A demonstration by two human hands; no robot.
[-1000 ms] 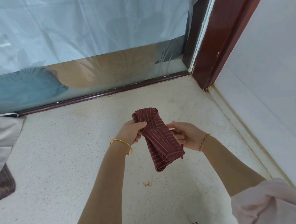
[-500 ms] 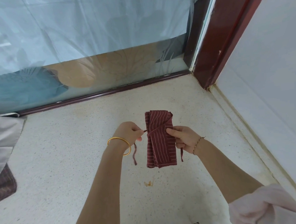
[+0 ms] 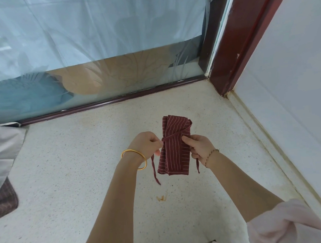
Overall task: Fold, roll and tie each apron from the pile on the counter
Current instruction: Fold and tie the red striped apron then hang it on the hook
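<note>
A dark red apron with thin pale stripes (image 3: 174, 154) is folded into a narrow upright bundle, held just above the speckled counter (image 3: 83, 174). One of its ties (image 3: 173, 136) runs taut across the front of the bundle. My left hand (image 3: 146, 144) pinches that tie at the bundle's left edge, and the tie's loose end hangs below my fist. My right hand (image 3: 199, 147) grips the bundle's right side with the thumb pressed on the front. A second tie end dangles under my right wrist.
A frosted glass panel (image 3: 94, 50) closes the back of the counter and a dark red frame post (image 3: 232, 46) stands in the right corner beside a white wall. Pale fabric (image 3: 2, 151) and a dark checked cloth (image 3: 4, 202) lie at the left edge. A small orange stain (image 3: 162, 198) marks the counter.
The bundle swung from a slant to upright. My left hand shifted from gripping the bundle's upper part to pulling a tie leftward across its front, and the ties now hang free.
</note>
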